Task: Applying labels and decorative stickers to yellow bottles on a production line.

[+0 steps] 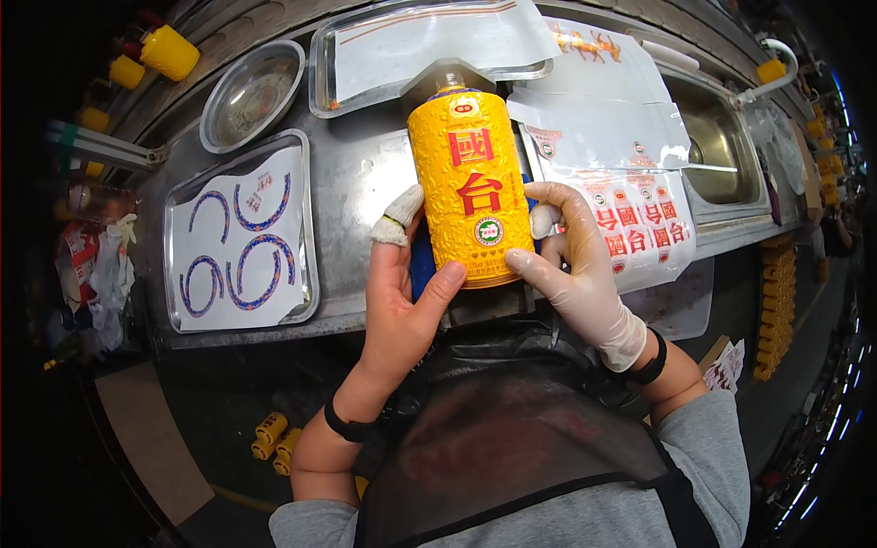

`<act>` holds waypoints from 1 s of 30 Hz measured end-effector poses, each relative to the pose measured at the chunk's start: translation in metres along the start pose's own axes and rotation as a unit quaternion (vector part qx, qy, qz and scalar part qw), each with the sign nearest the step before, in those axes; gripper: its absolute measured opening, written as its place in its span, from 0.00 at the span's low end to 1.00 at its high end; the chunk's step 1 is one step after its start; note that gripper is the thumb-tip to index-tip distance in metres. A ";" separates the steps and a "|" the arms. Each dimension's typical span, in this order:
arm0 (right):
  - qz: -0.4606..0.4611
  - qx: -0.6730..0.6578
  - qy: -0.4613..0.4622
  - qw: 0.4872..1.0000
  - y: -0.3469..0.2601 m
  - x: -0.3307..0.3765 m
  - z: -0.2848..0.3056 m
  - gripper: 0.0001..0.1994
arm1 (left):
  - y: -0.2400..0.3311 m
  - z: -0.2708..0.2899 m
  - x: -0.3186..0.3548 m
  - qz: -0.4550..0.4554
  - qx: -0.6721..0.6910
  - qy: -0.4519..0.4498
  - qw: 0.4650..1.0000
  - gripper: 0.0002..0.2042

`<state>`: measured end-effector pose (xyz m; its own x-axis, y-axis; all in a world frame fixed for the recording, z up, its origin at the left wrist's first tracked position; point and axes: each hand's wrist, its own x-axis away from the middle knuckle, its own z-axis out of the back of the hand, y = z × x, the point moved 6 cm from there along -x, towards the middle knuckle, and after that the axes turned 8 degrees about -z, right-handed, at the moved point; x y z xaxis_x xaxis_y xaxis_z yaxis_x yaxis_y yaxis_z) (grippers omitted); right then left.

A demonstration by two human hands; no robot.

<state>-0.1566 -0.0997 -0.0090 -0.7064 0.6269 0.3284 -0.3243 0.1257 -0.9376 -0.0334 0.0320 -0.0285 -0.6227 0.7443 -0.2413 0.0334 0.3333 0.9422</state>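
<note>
Your left hand and gloved right hand grip the embossed yellow bottle, so steady now, pressing clear of its round emblem.

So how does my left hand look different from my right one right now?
Your left hand is mostly bare, with a pale cloth finger cover, while your right hand wears a translucent white glove down to the wrist. The left supports the yellow embossed bottle from its left side, the right from its right. Both have a black wristband and a thumb on the bottle's lower front.
</note>
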 end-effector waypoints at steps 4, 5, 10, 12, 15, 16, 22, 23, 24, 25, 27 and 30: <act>0.001 0.001 0.003 1.000 0.001 0.000 0.000 0.29 | 0.000 0.000 0.001 0.011 0.007 -0.001 1.000 0.33; -0.001 0.004 0.003 1.000 0.001 0.000 0.001 0.29 | 0.001 0.000 0.001 0.011 0.006 0.000 1.000 0.33; 0.008 -0.001 0.002 1.000 0.001 0.000 0.001 0.29 | -0.003 0.004 0.002 0.034 0.050 0.004 0.998 0.31; 0.006 0.006 -0.002 1.000 0.001 0.000 0.001 0.28 | -0.005 0.007 0.003 0.036 0.053 0.009 0.998 0.31; -0.003 -0.057 -0.018 0.998 0.011 -0.003 0.002 0.27 | -0.005 0.008 0.003 0.039 0.061 0.014 0.997 0.31; -0.003 -0.055 -0.020 0.998 0.013 -0.004 0.001 0.27 | -0.004 0.006 0.003 0.041 0.066 0.012 0.997 0.31; 0.002 -0.056 -0.020 0.998 0.006 -0.003 0.000 0.27 | -0.003 0.002 0.002 0.019 0.053 0.010 0.998 0.33; 0.007 -0.048 -0.019 0.999 0.005 -0.003 0.000 0.27 | -0.003 0.003 0.002 0.019 0.052 0.011 0.998 0.33; 0.011 -0.039 -0.017 0.999 0.004 -0.003 0.000 0.27 | -0.003 0.002 0.002 0.018 0.048 0.010 0.999 0.34; 0.011 -0.039 -0.017 0.999 0.004 -0.003 -0.001 0.27 | -0.003 0.002 0.002 0.017 0.044 0.008 0.999 0.34; 0.011 -0.041 -0.013 0.999 0.004 -0.002 0.000 0.28 | -0.003 0.002 0.002 0.018 0.042 0.008 0.999 0.34; 0.017 -0.052 -0.013 0.998 0.008 -0.003 0.001 0.28 | -0.002 0.001 0.002 0.015 0.034 0.004 0.999 0.34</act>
<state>-0.1578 -0.1014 -0.0173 -0.7328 0.6118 0.2979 -0.2338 0.1848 -0.9546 -0.0339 0.0330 -0.0315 -0.6269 0.7502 -0.2101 0.1059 0.3493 0.9310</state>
